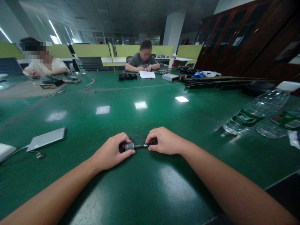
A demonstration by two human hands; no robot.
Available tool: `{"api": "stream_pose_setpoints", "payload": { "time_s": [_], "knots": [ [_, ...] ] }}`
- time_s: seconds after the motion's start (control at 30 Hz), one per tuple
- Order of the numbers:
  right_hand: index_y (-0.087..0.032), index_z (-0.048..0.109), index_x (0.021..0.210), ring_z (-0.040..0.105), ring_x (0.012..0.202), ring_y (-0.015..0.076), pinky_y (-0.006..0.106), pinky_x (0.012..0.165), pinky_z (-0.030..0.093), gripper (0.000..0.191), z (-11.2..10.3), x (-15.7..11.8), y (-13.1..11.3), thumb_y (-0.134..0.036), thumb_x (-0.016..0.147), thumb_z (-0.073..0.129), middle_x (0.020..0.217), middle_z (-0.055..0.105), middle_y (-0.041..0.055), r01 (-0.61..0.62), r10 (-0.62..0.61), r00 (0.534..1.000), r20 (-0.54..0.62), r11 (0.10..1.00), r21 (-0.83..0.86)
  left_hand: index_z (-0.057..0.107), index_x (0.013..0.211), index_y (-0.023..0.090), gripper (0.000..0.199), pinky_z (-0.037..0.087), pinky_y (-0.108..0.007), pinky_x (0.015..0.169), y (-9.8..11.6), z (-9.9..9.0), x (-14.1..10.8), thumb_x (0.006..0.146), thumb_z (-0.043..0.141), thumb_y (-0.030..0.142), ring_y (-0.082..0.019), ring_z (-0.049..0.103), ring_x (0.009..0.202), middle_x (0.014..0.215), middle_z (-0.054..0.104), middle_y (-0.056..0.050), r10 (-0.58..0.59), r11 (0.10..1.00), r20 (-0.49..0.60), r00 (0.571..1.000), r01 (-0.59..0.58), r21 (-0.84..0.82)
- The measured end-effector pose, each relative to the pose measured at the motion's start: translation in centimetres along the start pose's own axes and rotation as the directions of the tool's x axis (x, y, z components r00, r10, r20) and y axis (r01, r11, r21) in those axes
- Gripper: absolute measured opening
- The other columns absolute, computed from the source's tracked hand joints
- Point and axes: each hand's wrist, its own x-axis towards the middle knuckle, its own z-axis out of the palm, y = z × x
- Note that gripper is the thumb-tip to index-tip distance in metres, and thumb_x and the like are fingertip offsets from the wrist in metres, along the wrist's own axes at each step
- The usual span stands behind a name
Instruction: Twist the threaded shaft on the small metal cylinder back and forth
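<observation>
Both hands are on one small object, a short grey cylinder with a thin dark shaft (140, 146), lying level just above or on the green table. I cannot make out its exact kind. My left hand (114, 149) has thumb and fingers curled around the thick cylinder end. At the other end, the fingertips of my right hand (164, 141) pinch the tip of the shaft, which they partly hide.
The glossy green table (112, 193) carries a silver slab-shaped device (47, 139) with a cable at left. Clear water bottles (256, 109) stand at right. Black rails (206, 82) lie farther back. Two people sit across, one writing on white paper (147, 74).
</observation>
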Motion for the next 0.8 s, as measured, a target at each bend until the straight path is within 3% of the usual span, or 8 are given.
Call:
{"api": "stream_pose_setpoints", "payload": {
  "time_s": [0.33,0.8],
  "knots": [
    [-0.018,0.077,0.087,0.063,0.076,0.0152,0.026,0.069,0.046,0.015,-1.1,-0.4,0.2,-0.016,0.073,0.073,0.084,0.072,0.0038,-0.107,0.108,0.994,0.026,0.994,-0.033,0.057,0.09,0.018,0.021,0.045,-0.029,0.068,0.1,0.1,0.0,0.085,0.065,0.038,-0.017,0.058,0.075,0.086,0.061,-0.003,-0.003,1.0,-0.001,1.0,0.003,0.001],
    [-0.02,0.077,0.092,0.064,0.077,0.0144,0.025,0.07,0.046,0.018,-0.4,-0.1,0.4,-0.018,0.074,0.074,0.085,0.073,0.0023,-0.088,0.087,0.996,0.017,0.995,0.054,0.058,0.088,0.019,0.021,0.046,-0.029,0.067,-0.1,0.1,0.1,0.082,0.067,0.036,-0.017,0.058,0.073,0.085,0.062,-0.003,0.016,1.0,-0.025,1.0,-0.016,0.001]
  ]
}}
